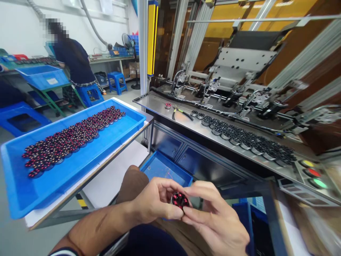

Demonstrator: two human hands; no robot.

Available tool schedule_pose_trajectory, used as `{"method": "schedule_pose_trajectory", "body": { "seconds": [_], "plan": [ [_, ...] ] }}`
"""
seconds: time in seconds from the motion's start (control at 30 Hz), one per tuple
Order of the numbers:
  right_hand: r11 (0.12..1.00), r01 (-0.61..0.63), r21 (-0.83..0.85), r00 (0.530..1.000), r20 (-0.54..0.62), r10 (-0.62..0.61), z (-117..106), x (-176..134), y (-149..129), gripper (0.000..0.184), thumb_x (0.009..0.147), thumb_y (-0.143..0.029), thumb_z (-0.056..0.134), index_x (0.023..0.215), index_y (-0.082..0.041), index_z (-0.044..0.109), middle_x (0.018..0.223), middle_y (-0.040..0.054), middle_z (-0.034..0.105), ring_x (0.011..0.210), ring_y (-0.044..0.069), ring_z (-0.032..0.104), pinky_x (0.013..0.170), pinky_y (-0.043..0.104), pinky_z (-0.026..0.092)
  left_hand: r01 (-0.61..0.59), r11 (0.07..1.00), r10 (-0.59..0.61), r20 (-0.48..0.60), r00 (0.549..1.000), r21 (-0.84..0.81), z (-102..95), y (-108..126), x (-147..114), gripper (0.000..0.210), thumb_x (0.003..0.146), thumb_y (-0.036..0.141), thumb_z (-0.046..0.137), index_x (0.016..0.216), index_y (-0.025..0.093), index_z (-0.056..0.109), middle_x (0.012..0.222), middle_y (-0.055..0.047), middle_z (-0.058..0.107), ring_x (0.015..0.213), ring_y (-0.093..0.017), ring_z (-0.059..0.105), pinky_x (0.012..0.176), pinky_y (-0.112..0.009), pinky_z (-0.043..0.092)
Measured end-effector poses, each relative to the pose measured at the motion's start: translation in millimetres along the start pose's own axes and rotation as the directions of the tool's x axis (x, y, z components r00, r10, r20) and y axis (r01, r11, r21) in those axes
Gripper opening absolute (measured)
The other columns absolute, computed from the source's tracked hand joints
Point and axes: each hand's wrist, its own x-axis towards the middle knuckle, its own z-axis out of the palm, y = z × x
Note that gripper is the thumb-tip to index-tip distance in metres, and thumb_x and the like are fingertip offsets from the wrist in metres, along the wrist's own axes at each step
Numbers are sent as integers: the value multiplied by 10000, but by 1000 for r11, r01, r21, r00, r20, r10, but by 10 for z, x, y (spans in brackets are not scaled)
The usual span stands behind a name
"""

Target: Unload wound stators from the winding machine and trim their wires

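Note:
In front of my lap, a small round motor stator (180, 200) with a dark slotted core and red windings is held between both hands. My left hand (159, 199) is closed around its left side, thumb along the near edge. From the right, my right hand (214, 215) grips it with thumb and fingers at the rim. The fingers cover much of the stator's sides. To the left, many similar red-wound stators (74, 137) stand in rows in a blue tray (114, 140). On the metal bench (198, 132) are rows of black slotted cores (239, 137).
Wire cutters (183, 113) and one red-wound stator (168, 105) lie near the bench's left end. Behind them stands a machine (239, 64) with several fixtures. Lit push buttons (314, 173) are at right. Below is a blue bin (165, 169). A person (73, 58) sits at the far left.

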Motion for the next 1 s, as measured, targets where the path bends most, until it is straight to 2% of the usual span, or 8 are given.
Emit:
{"method": "schedule_pose_trajectory", "body": {
  "seconds": [0.17,0.4,0.53,0.6,0.67,0.8,0.9,1.0],
  "plan": [
    [945,-1,-326,986,-158,-54,53,-236,-97,373,786,-95,716,1060,-348,733,857,36,717,758,225,660,657,406,572,-215,975,214,27,976,57,36,-32,8,387,585,166,855,953,173,734,881,-73,750,718,-142,683,678,-226,562],
    [941,-118,-317,962,-271,30,243,-346,-174,413,807,-26,652,1135,-275,680,864,44,689,737,210,642,635,381,546,-653,603,701,86,708,457,102,-85,6,414,674,80,742,1065,190,665,1008,-101,717,909,-205,688,773,-279,596],
    [965,-220,-144,895,-424,140,447,-312,-162,267,858,-20,574,983,-241,655,789,28,630,669,170,596,585,331,501,-681,536,744,103,660,498,92,-150,3,463,678,39,745,1095,211,642,1049,-79,700,969,-188,673,841,-266,584],
    [966,-248,-79,870,-456,186,501,-290,-138,201,886,-42,540,917,-223,622,757,27,598,653,161,575,568,314,486,-670,588,724,73,685,454,77,-171,-9,481,682,49,768,1108,224,632,1111,-75,678,1013,-186,662,861,-260,572],
    [966,-245,-83,884,-429,188,493,-260,-106,167,897,-60,528,875,-210,598,745,28,592,646,159,575,554,301,486,-586,720,624,22,781,372,46,-155,-24,520,686,100,806,1149,232,609,1174,-79,650,1042,-187,653,892,-267,553],
    [973,-156,-168,935,-342,91,370,-184,-50,153,885,-53,527,863,-191,589,734,19,606,629,141,595,535,261,497,-185,960,173,75,982,209,-72,-36,-26,575,668,256,868,1155,186,572,972,-38,671,834,-122,667,764,-205,540],
    [968,-135,-211,955,-287,71,292,-135,-42,156,880,-42,533,864,-187,588,726,15,611,634,130,604,539,240,508,-53,991,22,244,970,121,-168,-2,11,412,816,420,729,1071,137,571,709,-7,663,613,-99,642,605,-190,521],
    [959,-136,-247,967,-242,74,252,-105,-54,157,890,-47,533,864,-193,586,712,16,618,630,132,610,539,240,516,-100,994,87,269,959,37,-219,-61,59,430,870,463,645,1128,127,570,704,-41,693,617,-132,683,568,-194,530]
  ]
}}
